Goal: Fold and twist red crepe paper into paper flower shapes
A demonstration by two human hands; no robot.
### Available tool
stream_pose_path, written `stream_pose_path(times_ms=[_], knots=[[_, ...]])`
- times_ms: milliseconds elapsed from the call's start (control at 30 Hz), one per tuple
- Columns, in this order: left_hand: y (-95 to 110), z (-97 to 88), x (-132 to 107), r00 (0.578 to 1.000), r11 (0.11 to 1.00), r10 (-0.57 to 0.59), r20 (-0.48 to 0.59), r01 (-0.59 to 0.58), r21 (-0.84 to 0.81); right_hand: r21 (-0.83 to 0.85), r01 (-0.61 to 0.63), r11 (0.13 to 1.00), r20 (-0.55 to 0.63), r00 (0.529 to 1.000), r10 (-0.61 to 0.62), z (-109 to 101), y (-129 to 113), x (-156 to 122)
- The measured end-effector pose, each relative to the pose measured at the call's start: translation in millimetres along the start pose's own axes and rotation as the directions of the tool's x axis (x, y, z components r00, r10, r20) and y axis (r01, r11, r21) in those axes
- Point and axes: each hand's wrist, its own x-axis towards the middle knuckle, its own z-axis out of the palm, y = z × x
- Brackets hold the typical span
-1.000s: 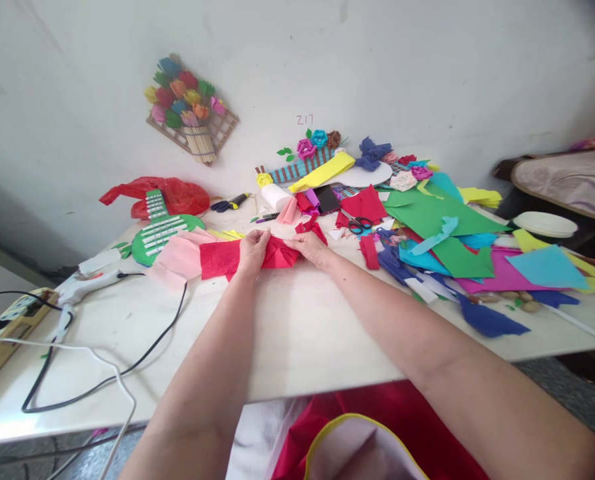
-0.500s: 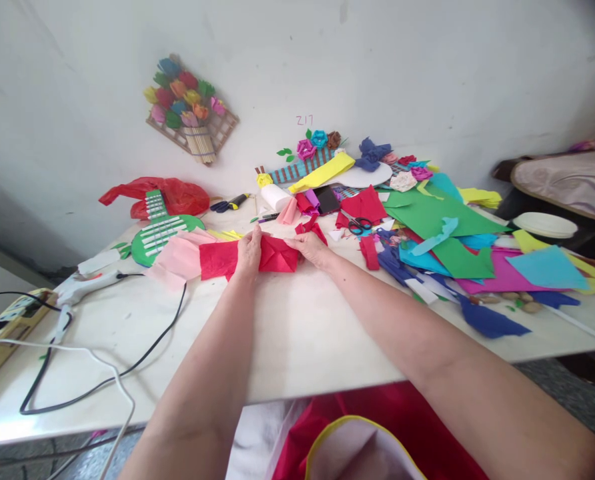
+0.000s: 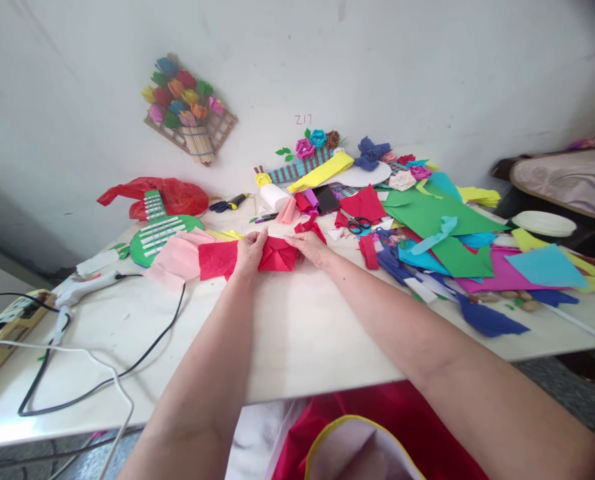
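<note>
Held the red paper (image 3: 278,256) flat at the far middle of the worktop (image 3: 287,320), between both hands. Closed the grip of the left hand (image 3: 250,252) on the sheet's middle, thumb raised over the top edge, fingers pressed down on the folded part. Set the grip of the right hand (image 3: 311,248) narrow on the right corner, fingertips touching the paper. Left the unfolded end of the sheet trailing leftward, touching the pink paper (image 3: 177,260). Had the green guitar cutout (image 3: 162,233) just behind that pink sheet. Found the scissors (image 3: 360,223) beyond the right hand, near but apart from it, beside a wide green paper (image 3: 427,213) among other coloured scraps. Had the glue gun (image 3: 85,287) well off to the left, with a black cable (image 3: 127,360) looping across the near left of the worktop.
</note>
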Motion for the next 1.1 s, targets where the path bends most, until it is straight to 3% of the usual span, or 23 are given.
stream_pose_path(times_ms=[333, 600, 767, 900, 1100], knots=[[5.0, 5.7, -4.4, 0.989, 0.996, -0.036, 0.143, 0.048, -0.075, -0.107, 0.109, 0.988, -0.026, 0.993, -0.112, -2.0, 4.6, 4.3], [1.4, 4.4, -1.1, 0.992, 1.0, -0.003, 0.125, 0.003, -0.002, -0.059, 0.091, 0.994, -0.03, 0.995, -0.093, -1.2, 3.7, 4.4], [2.6, 4.6, -2.2, 0.989, 1.0, -0.02, 0.146, 0.018, 0.016, -0.122, 0.111, 0.986, -0.074, 0.99, -0.12, -1.4, 3.8, 5.6], [1.3, 4.3, -0.3, 0.995, 0.99, -0.006, 0.103, -0.008, 0.138, -0.048, 0.077, 0.996, -0.087, 0.993, -0.081, -1.0, 1.5, 4.6], [-0.6, 0.5, 4.6, 0.996, 0.954, 0.07, -0.052, -0.051, 0.296, 0.037, 0.023, 0.999, -0.103, 0.994, -0.019, 0.3, 1.0, 5.0]])
